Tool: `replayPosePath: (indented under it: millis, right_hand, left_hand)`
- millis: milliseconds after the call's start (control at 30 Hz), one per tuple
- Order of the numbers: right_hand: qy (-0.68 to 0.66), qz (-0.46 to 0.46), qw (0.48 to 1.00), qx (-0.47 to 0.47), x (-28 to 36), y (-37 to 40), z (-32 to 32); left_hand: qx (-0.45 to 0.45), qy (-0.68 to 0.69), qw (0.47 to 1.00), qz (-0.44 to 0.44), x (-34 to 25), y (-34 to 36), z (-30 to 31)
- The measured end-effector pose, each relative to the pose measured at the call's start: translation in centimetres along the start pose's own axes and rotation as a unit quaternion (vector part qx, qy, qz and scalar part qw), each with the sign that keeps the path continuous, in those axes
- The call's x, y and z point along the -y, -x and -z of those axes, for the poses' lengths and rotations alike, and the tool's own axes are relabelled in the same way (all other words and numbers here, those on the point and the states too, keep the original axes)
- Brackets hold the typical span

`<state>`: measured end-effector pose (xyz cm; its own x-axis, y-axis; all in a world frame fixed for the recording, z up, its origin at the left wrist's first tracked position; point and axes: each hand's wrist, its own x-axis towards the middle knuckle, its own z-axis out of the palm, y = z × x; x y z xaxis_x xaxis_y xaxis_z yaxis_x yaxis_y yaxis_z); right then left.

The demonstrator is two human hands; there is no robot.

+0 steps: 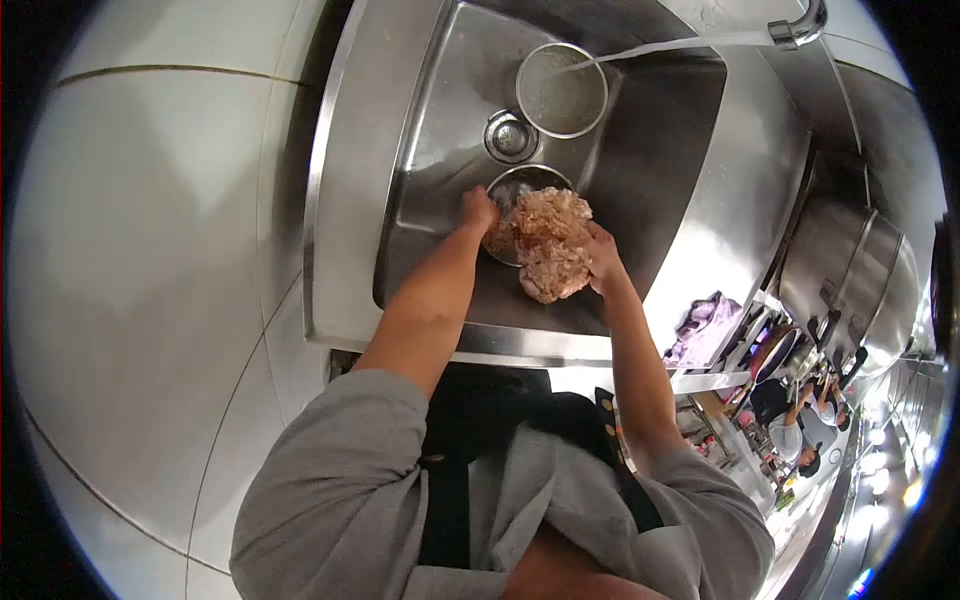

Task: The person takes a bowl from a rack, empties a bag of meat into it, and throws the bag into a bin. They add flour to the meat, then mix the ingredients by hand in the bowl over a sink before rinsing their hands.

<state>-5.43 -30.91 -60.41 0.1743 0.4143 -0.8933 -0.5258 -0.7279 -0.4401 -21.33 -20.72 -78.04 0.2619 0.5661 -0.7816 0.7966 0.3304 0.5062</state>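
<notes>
My left hand (480, 211) is closed at the left rim of a round metal bowl (523, 180) in the sink. A large, crinkled, pinkish-brown mass (555, 235), whose kind I cannot make out, covers much of that bowl and hangs over its right and near side. Against the right edge of this mass, my right hand (602, 258) grips it, some fingers hidden behind it. Farther back in the sink stands a second round metal bowl (562, 92) with water in it.
From the faucet (798, 30) at the upper right, a stream of water runs into the far bowl. The sink drain (510, 136) lies between the bowls. A purple cloth (704, 328) rests on the right counter. Pans and other people appear at far right.
</notes>
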Motion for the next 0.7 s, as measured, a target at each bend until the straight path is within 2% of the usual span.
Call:
replayPosePath:
  millis: [67,100,133,200,233,267,333,367,400,467,500,533,600,633,667,700]
  right_hand:
    - [0.131,0.074,0.986,-0.076,0.3,2.1,-0.8]
    - [0.244,0.088,0.956,-0.138,0.6,2.8,-2.0]
    - [0.244,0.088,0.956,-0.138,1.0,3.1,-3.4]
    - [0.419,0.201,0.867,-0.179,1.6,2.2,-6.2]
    - [0.450,0.304,0.832,-0.117,1.3,1.2,-6.9]
    - [0.446,0.304,0.834,-0.114,0.0,-0.5,-7.7]
    - [0.659,0.322,0.653,-0.187,-4.2,-5.3,-7.9]
    - [0.791,0.293,0.517,-0.147,-6.6,-8.7,-6.5]
    - [0.790,0.294,0.516,-0.150,-7.9,-10.6,-6.0]
    - [0.767,0.222,0.588,-0.131,-9.2,-12.6,-6.2]
    - [0.703,0.153,0.682,-0.131,-5.7,-8.5,-8.2]
    - [0.703,0.150,0.681,-0.137,-4.7,-6.9,-7.9]
    - [0.702,0.290,0.642,-0.104,-3.1,-4.5,-6.2]
    - [0.699,0.296,0.647,-0.065,-1.7,-2.8,-5.4]
    - [0.701,0.293,0.647,-0.068,-1.0,-2.4,-4.6]
    - [0.753,0.308,0.582,-0.008,-0.1,-3.0,-3.9]
  left_hand:
    - [0.001,-0.052,0.999,-0.010,-1.0,1.0,1.0]
    - [0.002,-0.052,0.999,-0.009,-1.2,1.2,1.1]
    - [0.023,-0.054,0.998,0.005,-1.2,1.3,1.4]
    - [0.038,-0.058,0.997,0.020,-1.1,0.7,2.0]
    - [0.057,-0.069,0.996,0.010,-0.9,0.6,2.0]
    - [0.077,-0.081,0.994,0.000,-0.7,0.4,1.9]
    - [0.073,-0.039,0.996,0.032,-0.9,0.9,1.5]
    - [0.069,0.007,0.996,0.059,-1.2,1.1,1.3]
    - [0.068,0.006,0.996,0.056,-1.6,1.2,1.0]
    - [0.026,-0.002,0.999,0.033,-1.8,1.4,0.6]
    - [0.034,0.009,0.999,0.014,-1.6,0.9,0.3]
    - [0.039,0.009,0.999,0.010,-1.5,0.8,0.1]
    - [0.043,-0.023,0.999,-0.009,-1.3,0.4,0.7]
    - [0.048,-0.094,0.994,-0.029,-2.4,1.1,2.0]
    - [0.052,-0.093,0.994,-0.031,-2.3,0.8,1.8]
    - [0.071,-0.103,0.992,-0.028,-2.3,-0.3,2.0]
